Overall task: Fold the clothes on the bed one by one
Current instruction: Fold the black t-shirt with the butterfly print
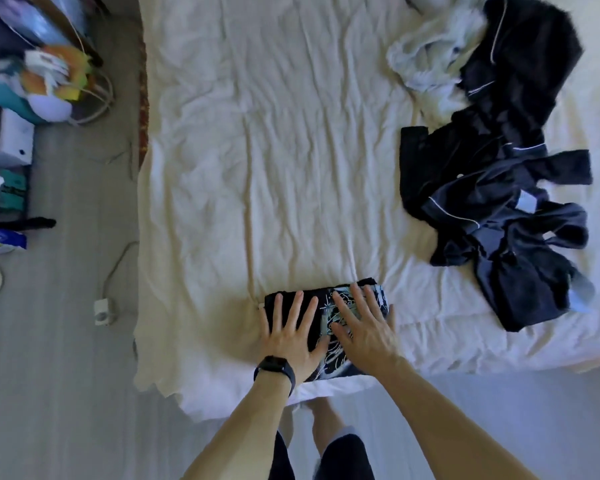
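A small folded black garment with a pale printed pattern (329, 362) lies near the front edge of the bed (257, 168). My left hand (290, 336) presses flat on its left half, fingers spread straight. My right hand (364, 327) presses flat on its right half, fingers also straight. A black band sits on my left wrist. At the right side of the bed lies a loose heap of dark navy clothes with white piping (499, 188). Behind the heap, a crumpled white garment (426, 60) lies at the far right.
The cream sheet is wrinkled across the bed's middle and left. A grey floor (66, 375) runs along the left, with a white plug adapter and cable (104, 311). Bags, boxes and colourful items (32, 91) crowd the far left. My legs stand at the bed's front edge.
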The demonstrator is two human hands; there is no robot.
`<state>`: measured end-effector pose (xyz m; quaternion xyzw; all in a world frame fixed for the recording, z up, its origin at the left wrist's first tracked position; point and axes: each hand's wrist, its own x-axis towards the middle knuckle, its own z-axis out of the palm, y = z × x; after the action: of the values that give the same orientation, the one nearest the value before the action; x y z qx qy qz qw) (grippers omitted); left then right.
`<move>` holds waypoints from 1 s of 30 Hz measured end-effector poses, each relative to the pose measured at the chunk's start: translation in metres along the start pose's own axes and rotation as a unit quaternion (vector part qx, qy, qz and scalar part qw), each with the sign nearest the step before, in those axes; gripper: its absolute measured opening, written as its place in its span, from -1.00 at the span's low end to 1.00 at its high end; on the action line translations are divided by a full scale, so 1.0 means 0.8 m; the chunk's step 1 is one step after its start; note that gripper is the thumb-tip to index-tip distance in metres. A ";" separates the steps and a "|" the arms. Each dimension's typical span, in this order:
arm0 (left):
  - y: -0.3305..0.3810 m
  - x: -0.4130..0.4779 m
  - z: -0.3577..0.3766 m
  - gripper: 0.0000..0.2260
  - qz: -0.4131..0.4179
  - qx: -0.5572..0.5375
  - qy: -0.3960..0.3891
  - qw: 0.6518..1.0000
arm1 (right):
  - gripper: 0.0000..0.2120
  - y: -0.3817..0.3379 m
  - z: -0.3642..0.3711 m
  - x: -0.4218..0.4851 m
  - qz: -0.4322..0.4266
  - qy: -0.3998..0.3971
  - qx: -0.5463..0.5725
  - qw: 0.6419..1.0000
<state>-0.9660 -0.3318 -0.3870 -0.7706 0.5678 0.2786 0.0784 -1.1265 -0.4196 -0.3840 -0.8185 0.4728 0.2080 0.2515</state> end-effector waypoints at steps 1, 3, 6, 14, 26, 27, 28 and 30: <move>0.001 -0.002 -0.021 -0.36 -0.003 0.004 -0.022 1.000 | -0.45 -0.006 -0.025 -0.006 0.005 -0.024 -0.009 1.000; 0.004 -0.009 -0.067 -0.42 0.017 0.055 -0.084 0.995 | -0.51 -0.022 -0.078 -0.024 0.018 -0.058 -0.019 0.998; 0.006 -0.030 -0.145 -0.55 0.033 0.092 -0.129 0.987 | -0.62 -0.041 -0.151 -0.063 0.029 0.009 0.031 0.999; -0.045 -0.127 -0.326 -0.63 0.057 0.044 -0.031 0.997 | -0.69 -0.099 -0.300 -0.214 -0.010 0.247 0.053 0.967; -0.194 -0.374 -0.470 -0.68 0.051 0.002 0.289 0.956 | -0.74 -0.286 -0.323 -0.388 -0.158 0.455 0.149 0.864; -0.212 -0.394 -0.476 -0.68 0.052 -0.001 0.299 0.953 | -0.74 -0.309 -0.321 -0.391 -0.167 0.453 0.155 0.862; -0.230 -0.411 -0.483 -0.68 0.051 -0.003 0.313 0.948 | -0.73 -0.333 -0.321 -0.391 -0.177 0.445 0.156 0.864; -0.270 -0.438 -0.500 -0.67 0.039 -0.009 0.347 0.937 | -0.72 -0.381 -0.324 -0.388 -0.197 0.434 0.156 0.865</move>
<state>-0.7011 -0.1412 0.0850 -0.7970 0.5871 0.0016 -0.1417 -0.9765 -0.2395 0.0651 -0.8521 0.3897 -0.2990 0.1809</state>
